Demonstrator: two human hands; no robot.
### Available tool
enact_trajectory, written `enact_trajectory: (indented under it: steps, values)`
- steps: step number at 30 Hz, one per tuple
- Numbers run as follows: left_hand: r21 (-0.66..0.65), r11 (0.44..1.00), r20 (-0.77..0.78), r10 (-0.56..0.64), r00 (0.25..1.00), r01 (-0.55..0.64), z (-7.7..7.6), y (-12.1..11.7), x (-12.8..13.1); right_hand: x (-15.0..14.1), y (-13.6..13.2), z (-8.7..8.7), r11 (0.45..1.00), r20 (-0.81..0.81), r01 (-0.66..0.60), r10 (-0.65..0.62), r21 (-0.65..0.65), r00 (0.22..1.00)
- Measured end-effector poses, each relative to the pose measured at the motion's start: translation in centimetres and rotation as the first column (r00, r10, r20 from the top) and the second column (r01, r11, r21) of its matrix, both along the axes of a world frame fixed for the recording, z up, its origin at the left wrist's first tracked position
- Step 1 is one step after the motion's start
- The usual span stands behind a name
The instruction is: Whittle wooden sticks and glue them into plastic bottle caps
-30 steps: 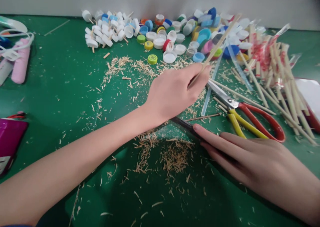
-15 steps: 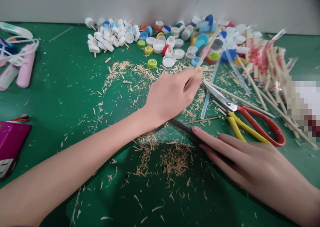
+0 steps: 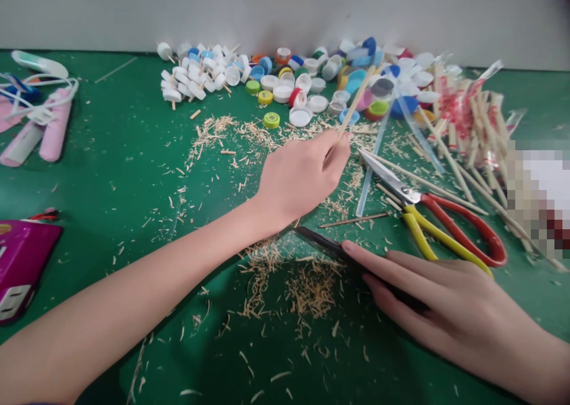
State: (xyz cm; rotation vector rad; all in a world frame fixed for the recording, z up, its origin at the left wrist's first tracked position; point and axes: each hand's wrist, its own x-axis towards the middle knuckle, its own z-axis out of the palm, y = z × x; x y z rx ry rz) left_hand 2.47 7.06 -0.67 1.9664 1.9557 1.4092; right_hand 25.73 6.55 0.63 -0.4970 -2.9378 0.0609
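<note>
My left hand (image 3: 300, 173) is closed around a thin wooden chopstick (image 3: 356, 103), whose upper end sticks out beyond the thumb side. A short tip of wood shows below the wrist, by the blade of a dark knife (image 3: 320, 240). My right hand (image 3: 449, 298) grips this knife, index finger stretched along its back. The blade's edge and its contact with the wood are hard to make out. Beneath them lie curled wood shavings (image 3: 312, 286) on the green table (image 3: 133, 215). Scissors (image 3: 405, 192) with one red and one yellow handle lie open beside my right hand.
Along the wall sit coloured bottle caps (image 3: 282, 93) and white caps on short sticks (image 3: 187, 78). To the right are wrapped chopsticks (image 3: 467, 108) and translucent strips (image 3: 371, 167). A glue gun with a white cord (image 3: 57, 123) and a purple box (image 3: 29, 262) lie left.
My right hand and the knife have drawn slightly toward me, uncovering more of a thin brown stick on the table. My left hand keeps its hold on the chopstick. The view has shifted slightly.
</note>
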Motion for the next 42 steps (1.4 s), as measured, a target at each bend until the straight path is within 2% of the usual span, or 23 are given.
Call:
enact_trajectory:
  steps: [3,12,19,25,31,36,42]
  values:
    - [-0.027,1.000,-0.024,0.006,1.000,-0.006,-0.09,0.02,-0.08,-0.12,0.36,-0.03,0.998,-0.041,-0.058,0.059,0.019,0.997]
    - [-0.129,0.992,-0.090,0.007,0.996,-0.018,0.44,-0.34,-0.16,-0.06,0.73,-0.65,0.994,-0.088,-0.083,0.089,0.067,0.992]
    - [-0.104,0.994,-0.044,-0.017,0.999,0.012,0.01,-0.17,-0.33,-0.29,0.66,-0.38,0.991,-0.110,-0.105,0.113,0.082,0.987]
    - [-0.091,0.995,-0.008,-0.048,0.999,0.047,-0.12,-0.13,-0.45,-0.54,0.77,-0.22,0.993,-0.182,-0.108,0.114,0.044,0.977]
    - [-0.133,0.991,0.002,-0.033,0.999,0.033,0.10,-0.10,-0.49,-0.82,0.83,-0.15,0.988,-0.208,-0.140,0.151,0.068,0.967]
    - [-0.119,0.992,0.003,-0.031,1.000,0.031,0.01,-0.07,-0.50,-0.83,0.84,-0.11,0.985,-0.206,-0.154,0.166,0.073,0.964]
    - [-0.135,0.991,-0.034,-0.024,0.999,0.019,-0.12,0.02,-0.59,-0.82,0.91,-0.24,0.990,-0.230,-0.137,0.138,0.021,0.963]
